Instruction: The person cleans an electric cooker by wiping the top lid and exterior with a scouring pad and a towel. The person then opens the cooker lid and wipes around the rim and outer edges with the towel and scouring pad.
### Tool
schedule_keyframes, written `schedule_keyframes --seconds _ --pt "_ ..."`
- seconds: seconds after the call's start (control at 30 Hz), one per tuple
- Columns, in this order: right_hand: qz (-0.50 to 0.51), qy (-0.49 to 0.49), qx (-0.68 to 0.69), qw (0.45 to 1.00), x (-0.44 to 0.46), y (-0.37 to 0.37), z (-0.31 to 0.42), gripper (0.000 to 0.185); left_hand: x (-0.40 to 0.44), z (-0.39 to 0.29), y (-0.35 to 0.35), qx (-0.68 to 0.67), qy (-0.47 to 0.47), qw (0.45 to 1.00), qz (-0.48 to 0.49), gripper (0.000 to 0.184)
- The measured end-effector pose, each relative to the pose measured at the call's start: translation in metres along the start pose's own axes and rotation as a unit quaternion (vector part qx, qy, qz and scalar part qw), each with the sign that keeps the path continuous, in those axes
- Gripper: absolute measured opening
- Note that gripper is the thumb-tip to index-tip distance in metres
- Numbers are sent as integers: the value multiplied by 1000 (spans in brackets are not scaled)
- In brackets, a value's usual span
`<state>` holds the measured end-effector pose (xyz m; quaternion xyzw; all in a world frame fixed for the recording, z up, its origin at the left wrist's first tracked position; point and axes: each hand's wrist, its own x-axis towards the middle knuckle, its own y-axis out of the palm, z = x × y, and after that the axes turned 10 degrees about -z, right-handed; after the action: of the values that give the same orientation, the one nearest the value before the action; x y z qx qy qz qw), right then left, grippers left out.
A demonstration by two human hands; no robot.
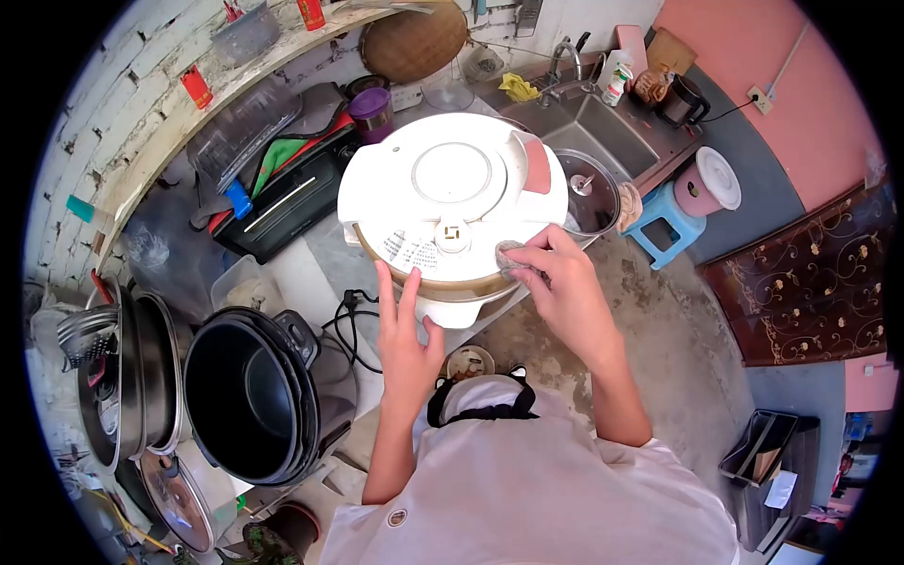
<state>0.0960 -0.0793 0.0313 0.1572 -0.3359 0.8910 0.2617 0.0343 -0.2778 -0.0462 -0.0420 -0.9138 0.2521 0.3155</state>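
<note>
A white electric pressure cooker stands in front of me with its lid on. The lid carries a raised round ring, a small valve at the front and printed text. A gold-brown band runs below its rim. My right hand pinches a small crumpled grey rag against the lid's front right edge. On the near side, my left hand has its fingers apart, with fingertips touching the front left edge by the printed text. Nothing is held in that hand.
Left stand a nested black pot and steel pans. A black cord lies near my left hand. Behind right are a steel pot and a sink. A blue stool bears a pink bucket.
</note>
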Motion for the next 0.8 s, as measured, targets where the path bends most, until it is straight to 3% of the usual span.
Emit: schedule_keyframes --seconds 0.43,0.5,0.57,0.73,0.8 --pt "-24 7 78 997 -3 1 -14 23 2 -16 5 4 -39 999 -17 61" --pt "-2 -8 44 999 11 -12 -8 24 5 -18 4 8 -27 999 -24 61" --pt "-36 -117 -47 991 41 -27 -6 22 6 -16 3 23 -28 999 -25 62" --pt "-9 -234 -174 957 154 -42 3 20 5 -20 -2 -13 -59 998 -10 62" --pt "115 -218 -274 930 179 -22 9 19 7 -22 -4 -31 -78 996 0 63"
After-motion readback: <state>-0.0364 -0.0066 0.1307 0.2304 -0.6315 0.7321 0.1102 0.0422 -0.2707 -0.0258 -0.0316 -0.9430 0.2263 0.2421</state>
